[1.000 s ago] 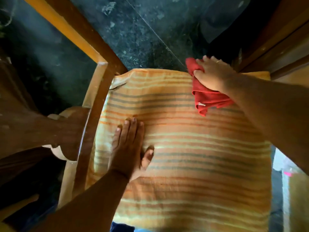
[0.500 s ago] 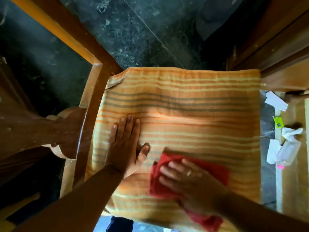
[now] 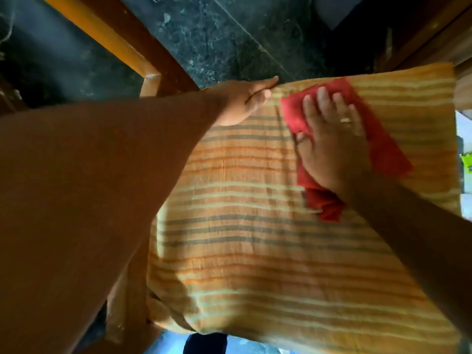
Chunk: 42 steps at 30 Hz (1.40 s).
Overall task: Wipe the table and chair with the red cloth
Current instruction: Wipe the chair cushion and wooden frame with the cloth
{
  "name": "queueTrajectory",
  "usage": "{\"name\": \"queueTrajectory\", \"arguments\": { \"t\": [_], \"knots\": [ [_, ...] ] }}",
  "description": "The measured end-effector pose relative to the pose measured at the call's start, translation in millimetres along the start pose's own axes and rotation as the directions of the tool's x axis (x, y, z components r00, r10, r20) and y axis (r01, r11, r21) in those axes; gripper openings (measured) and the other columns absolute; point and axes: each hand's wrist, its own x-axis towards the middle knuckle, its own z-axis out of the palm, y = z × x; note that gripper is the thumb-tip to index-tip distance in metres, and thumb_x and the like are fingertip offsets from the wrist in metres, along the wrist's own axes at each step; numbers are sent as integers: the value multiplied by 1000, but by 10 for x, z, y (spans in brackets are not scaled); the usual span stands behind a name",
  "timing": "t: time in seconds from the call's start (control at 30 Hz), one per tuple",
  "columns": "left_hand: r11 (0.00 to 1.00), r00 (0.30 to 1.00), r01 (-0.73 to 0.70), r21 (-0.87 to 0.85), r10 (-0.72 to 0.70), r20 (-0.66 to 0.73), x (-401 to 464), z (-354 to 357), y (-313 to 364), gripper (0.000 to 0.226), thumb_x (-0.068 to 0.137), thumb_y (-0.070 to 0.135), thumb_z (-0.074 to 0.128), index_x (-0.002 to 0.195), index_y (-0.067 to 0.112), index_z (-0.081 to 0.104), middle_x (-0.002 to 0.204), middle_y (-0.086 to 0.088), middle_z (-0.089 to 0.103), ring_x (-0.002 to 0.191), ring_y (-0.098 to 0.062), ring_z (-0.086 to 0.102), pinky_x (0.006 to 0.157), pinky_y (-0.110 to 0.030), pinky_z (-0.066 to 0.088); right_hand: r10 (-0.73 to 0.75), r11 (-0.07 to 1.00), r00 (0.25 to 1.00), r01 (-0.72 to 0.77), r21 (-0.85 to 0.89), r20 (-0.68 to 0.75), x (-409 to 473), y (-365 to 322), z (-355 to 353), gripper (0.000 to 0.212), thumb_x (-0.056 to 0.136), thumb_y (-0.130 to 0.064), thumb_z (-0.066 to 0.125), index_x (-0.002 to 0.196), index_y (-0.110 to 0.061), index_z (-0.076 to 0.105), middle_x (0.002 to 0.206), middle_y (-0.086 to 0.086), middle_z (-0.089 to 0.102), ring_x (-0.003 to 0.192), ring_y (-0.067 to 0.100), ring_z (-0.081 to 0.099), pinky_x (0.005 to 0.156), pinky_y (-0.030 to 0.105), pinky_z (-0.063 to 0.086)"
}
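From the head view, the right hand (image 3: 334,146) lay flat with fingers spread on the red cloth (image 3: 383,146), pressing it against the striped orange cushion (image 3: 255,251) of the chair (image 3: 150,83); it pinned the cloth rather than clutching it. Cloth edges showed past the fingertips and beneath the wrist. Just beside that hand, to its left, the left hand (image 3: 242,103) gripped the cushion's far edge, fingers curled over the fabric.
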Motion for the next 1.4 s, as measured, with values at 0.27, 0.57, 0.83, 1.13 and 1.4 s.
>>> {"name": "queueTrajectory", "arguments": {
  "t": [0.27, 0.57, 0.83, 1.13, 1.4],
  "knots": [
    [998, 998, -12, -63, 8, -61, -100, -9, 43, 58, 103, 57, 17, 157, 38, 10, 148, -9, 52, 123, -31, 57, 89, -25, 33, -841, 540, 494, 738, 405, 222, -1651, -1375, 191, 56, 96, -43, 35, 145, -18, 46, 159, 8, 35, 148, 28, 26, 124, 45, 8],
    [996, 996, -1, -86, 8, 84, 37, -13, 5, 56, 104, 54, 18, 157, 34, 19, 142, -10, 56, 131, -31, 51, 92, -25, 32, -493, 865, 862, 471, 176, 120, -128, -1126, 137, 62, 85, -39, 44, 143, -19, 51, 158, 5, 37, 146, 29, 32, 118, 46, 23],
    [998, 998, 6, -61, -2, 68, 46, 30, 6, 58, 104, 56, 16, 158, 35, 15, 148, -12, 50, 137, -35, 44, 93, -31, 31, -890, 450, 432, 776, 442, 146, -1049, -1177, 277, 53, 85, -32, 61, 135, -14, 60, 150, 7, 49, 143, 28, 37, 118, 44, 23],
    [966, 989, 113, 234, -88, -115, -234, -89, 180, 57, 106, 44, 21, 159, 21, 13, 164, -22, 14, 152, -40, 8, 122, -49, 5, -201, 978, 978, 197, 75, 56, 151, 366, -143, 69, 85, -41, 40, 150, -18, 39, 158, 9, 36, 145, 35, 32, 119, 49, 24],
    [938, 912, 316, 142, -259, -317, -1491, 866, 601, 65, 98, 47, 21, 157, 20, 21, 164, -19, 17, 151, -39, 16, 121, -50, 10, -674, 739, 712, 649, 180, 198, -1520, -321, 167, 67, 89, -46, 44, 152, -26, 33, 161, 6, 30, 147, 32, 26, 119, 50, 13]
  ]
}}
